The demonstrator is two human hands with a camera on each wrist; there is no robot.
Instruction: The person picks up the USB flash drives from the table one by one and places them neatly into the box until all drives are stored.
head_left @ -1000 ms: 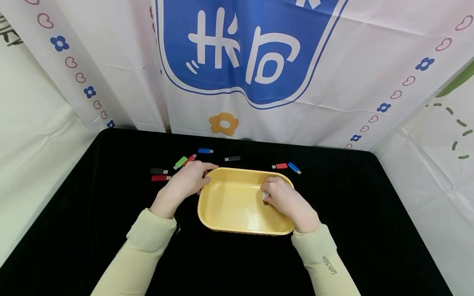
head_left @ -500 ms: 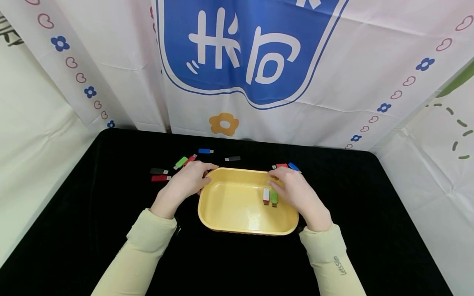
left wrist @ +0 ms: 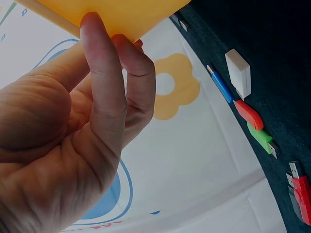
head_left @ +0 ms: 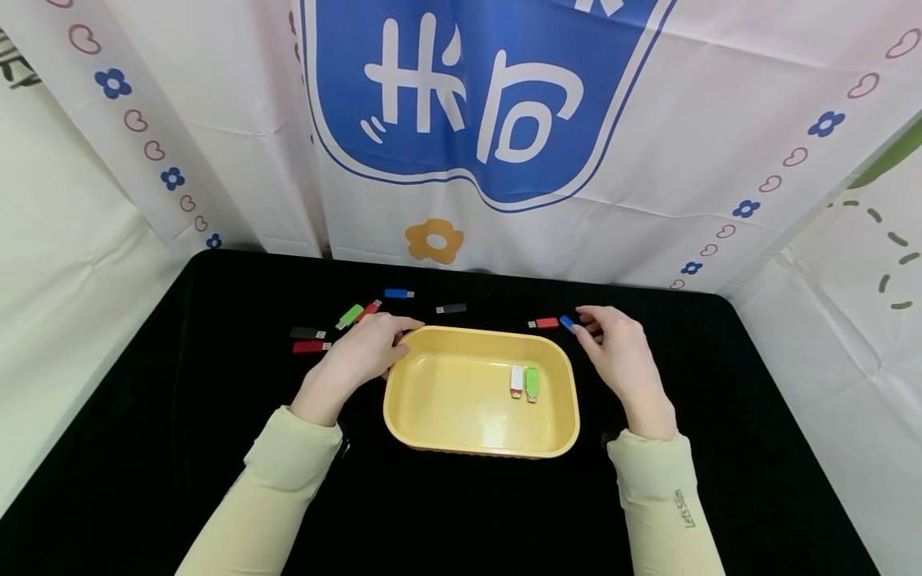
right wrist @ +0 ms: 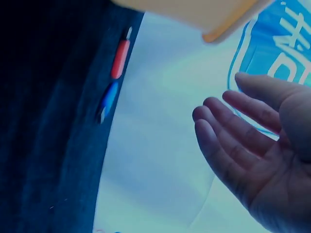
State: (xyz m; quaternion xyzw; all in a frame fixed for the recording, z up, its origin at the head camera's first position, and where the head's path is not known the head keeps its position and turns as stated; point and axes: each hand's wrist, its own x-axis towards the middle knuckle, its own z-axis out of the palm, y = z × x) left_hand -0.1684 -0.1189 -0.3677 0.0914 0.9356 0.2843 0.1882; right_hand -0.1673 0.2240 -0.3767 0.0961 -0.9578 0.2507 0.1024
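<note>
Black cloth-covered table (head_left: 180,448); white banner with blue shield logo (head_left: 475,104) at 12 o'clock; orange flower print (head_left: 434,240) beneath it.

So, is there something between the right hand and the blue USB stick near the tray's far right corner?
Nothing visible is. The right hand is open, fingertips right beside the blue USB stick. The red stick lies on its far side, out of the way.

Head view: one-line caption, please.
Left hand holds yellow tray; right hand reaches blue USB stick.
</note>
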